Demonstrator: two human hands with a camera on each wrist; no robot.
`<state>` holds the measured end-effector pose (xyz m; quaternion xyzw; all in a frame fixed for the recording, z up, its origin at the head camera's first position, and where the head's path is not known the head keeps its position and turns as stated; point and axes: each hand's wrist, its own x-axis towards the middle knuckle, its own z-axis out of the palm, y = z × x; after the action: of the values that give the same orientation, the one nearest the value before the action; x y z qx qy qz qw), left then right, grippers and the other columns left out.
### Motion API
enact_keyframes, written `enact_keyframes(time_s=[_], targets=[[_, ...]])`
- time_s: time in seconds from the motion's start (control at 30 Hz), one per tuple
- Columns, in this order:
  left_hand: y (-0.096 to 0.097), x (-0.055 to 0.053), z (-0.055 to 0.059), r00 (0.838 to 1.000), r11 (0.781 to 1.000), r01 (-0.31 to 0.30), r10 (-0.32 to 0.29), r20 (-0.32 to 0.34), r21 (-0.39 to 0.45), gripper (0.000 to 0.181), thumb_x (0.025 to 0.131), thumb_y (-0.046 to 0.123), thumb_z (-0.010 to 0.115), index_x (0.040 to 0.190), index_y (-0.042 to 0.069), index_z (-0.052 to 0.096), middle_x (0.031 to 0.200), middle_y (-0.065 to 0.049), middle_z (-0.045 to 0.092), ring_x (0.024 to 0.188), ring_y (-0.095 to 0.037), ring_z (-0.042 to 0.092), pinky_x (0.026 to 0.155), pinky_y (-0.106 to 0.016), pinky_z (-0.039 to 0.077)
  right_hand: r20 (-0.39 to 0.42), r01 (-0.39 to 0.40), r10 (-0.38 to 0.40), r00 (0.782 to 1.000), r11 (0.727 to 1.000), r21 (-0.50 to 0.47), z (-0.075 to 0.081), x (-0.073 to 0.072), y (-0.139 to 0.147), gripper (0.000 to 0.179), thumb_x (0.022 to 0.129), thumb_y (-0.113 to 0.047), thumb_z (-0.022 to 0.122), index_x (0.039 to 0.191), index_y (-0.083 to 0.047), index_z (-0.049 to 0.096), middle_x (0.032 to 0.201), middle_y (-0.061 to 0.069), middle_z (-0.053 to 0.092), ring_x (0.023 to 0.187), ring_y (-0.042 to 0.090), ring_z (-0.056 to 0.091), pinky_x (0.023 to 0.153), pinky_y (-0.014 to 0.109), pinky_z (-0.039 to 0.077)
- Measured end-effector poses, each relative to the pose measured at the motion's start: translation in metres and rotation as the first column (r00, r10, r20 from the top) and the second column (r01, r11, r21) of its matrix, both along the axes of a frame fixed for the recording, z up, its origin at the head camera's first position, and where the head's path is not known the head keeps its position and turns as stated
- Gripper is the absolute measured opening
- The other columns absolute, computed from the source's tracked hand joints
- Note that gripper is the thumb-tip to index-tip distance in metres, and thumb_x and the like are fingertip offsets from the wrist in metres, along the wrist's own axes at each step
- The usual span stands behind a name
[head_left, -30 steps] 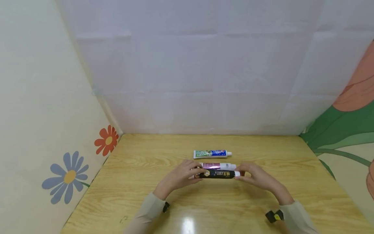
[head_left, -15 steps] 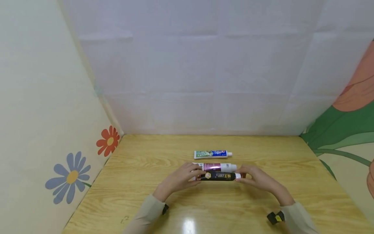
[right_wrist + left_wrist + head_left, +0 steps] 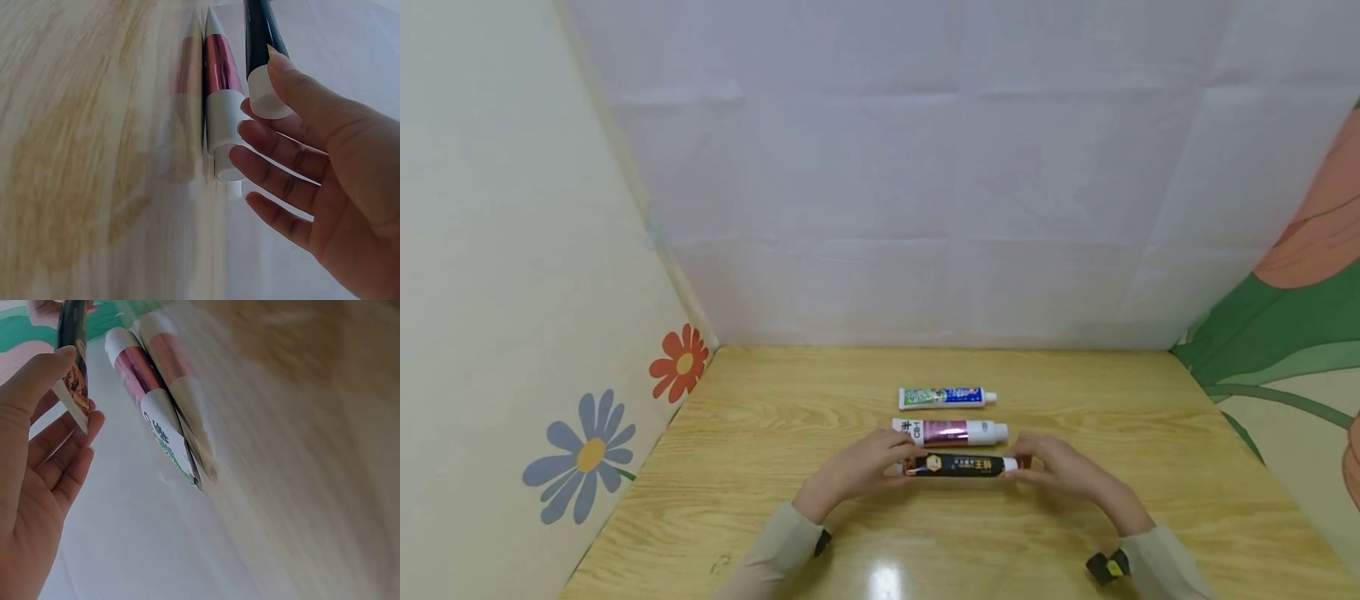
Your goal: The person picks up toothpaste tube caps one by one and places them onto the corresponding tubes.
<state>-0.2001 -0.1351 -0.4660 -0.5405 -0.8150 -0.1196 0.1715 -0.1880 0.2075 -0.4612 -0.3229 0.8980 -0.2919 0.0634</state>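
Observation:
A black toothpaste tube [image 3: 958,466] with a white cap is held crosswise between my two hands, raised off the table in the wrist views. My left hand [image 3: 863,467] pinches its flat end; in the left wrist view the thumb lies on one side and fingers [image 3: 65,453] on the other. At the cap, my right hand [image 3: 1063,468] pinches with thumb and forefinger, its other fingers [image 3: 281,178] spread loosely. Just behind lies a pink and white toothpaste tube [image 3: 947,432] on the table. Farther back rests a green and blue toothpaste tube [image 3: 942,398].
The wooden table [image 3: 775,392] meets a white sheet [image 3: 880,208] hung along its back edge. Walls with painted flowers stand at left and right. A dark wrist mount [image 3: 1107,567] sits by the right sleeve.
Both hands have drawn the black toothpaste tube toward the person, away from the pink and white tube, which now shows more fully. The two tubes behind stay put.

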Motion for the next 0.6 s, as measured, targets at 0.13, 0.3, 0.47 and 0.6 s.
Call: enact_keyframes(time_s=[0.13, 0.3, 0.47, 0.6], targets=[[0.0, 0.003, 0.001, 0.999, 0.999, -0.025, 0.027, 0.047, -0.045, 0.042, 0.082, 0.028, 0.069, 0.12, 0.014, 0.059, 0.109, 0.003, 0.062, 0.099, -0.01, 0.057, 0.093, -0.024, 0.045, 0.019, -0.015, 0.015, 1.0, 1.0, 0.007, -0.001, 0.0, -0.001, 0.024, 0.085, -0.043, 0.061, 0.098, -0.024, 0.066, 0.089, -0.014, 0.06, 0.079, 0.0, 0.054, 0.07, 0.025, 0.05], [0.001, 0.006, 0.001, 0.994, 0.992, -0.054, 0.065, 0.092, -0.111, 0.043, 0.082, 0.032, 0.069, 0.121, 0.015, 0.059, 0.11, 0.002, 0.062, 0.1, -0.011, 0.058, 0.092, -0.025, 0.045, 0.048, -0.022, 0.02, 0.999, 0.999, 0.036, -0.002, 0.001, -0.002, 0.022, 0.085, -0.042, 0.062, 0.097, -0.024, 0.067, 0.089, -0.013, 0.06, 0.079, 0.0, 0.053, 0.069, 0.024, 0.049], [0.003, 0.008, 0.002, 0.98, 0.973, -0.103, 0.135, 0.147, -0.207, 0.045, 0.082, 0.035, 0.068, 0.122, 0.017, 0.058, 0.111, 0.004, 0.062, 0.098, -0.009, 0.058, 0.092, -0.025, 0.046, 0.051, -0.03, 0.028, 0.998, 0.999, 0.037, -0.007, 0.001, -0.003, 0.024, 0.084, -0.04, 0.063, 0.097, -0.021, 0.068, 0.085, -0.014, 0.058, 0.074, -0.001, 0.052, 0.066, 0.02, 0.047], [0.004, 0.009, 0.002, 0.971, 0.96, -0.122, 0.168, 0.17, -0.253, 0.045, 0.08, 0.034, 0.07, 0.121, 0.017, 0.059, 0.11, 0.004, 0.062, 0.097, -0.008, 0.058, 0.091, -0.025, 0.046, 0.033, -0.054, 0.053, 0.998, 0.998, 0.027, -0.011, 0.002, -0.004, 0.021, 0.085, -0.039, 0.063, 0.096, -0.022, 0.068, 0.085, -0.014, 0.058, 0.075, -0.001, 0.052, 0.066, 0.02, 0.047]])
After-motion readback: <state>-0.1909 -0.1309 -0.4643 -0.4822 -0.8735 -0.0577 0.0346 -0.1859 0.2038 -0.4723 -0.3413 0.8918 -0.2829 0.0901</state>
